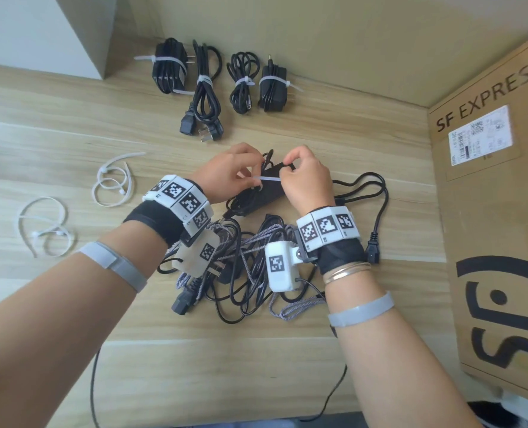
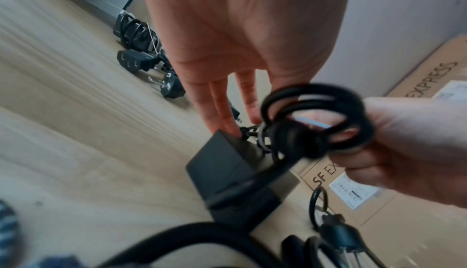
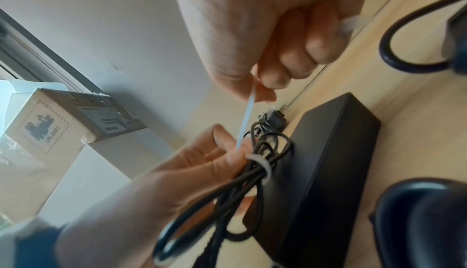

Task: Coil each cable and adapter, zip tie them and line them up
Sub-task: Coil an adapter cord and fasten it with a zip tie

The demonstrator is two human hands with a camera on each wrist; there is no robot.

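A black adapter brick (image 1: 267, 193) (image 3: 328, 162) lies on the wooden table (image 1: 71, 134). Its thin black cord is gathered into a coil (image 3: 242, 182) (image 2: 310, 120) just above it. A white zip tie (image 1: 270, 179) (image 3: 262, 169) is looped round the coil. My left hand (image 1: 249, 177) (image 3: 227, 158) pinches the coil at the loop. My right hand (image 1: 287, 171) (image 3: 260, 90) pinches the tie's tail (image 3: 246, 120), which runs taut between the two hands. In the left wrist view three fingers (image 2: 222, 116) of my left hand reach down to the brick (image 2: 227, 174).
Several tied black bundles (image 1: 204, 88) lie in a row at the back. A tangle of loose black and braided cables (image 1: 244, 267) sits under my wrists. Spare zip ties (image 1: 114, 183) lie at the left. A big cardboard box (image 1: 488, 211) stands along the right.
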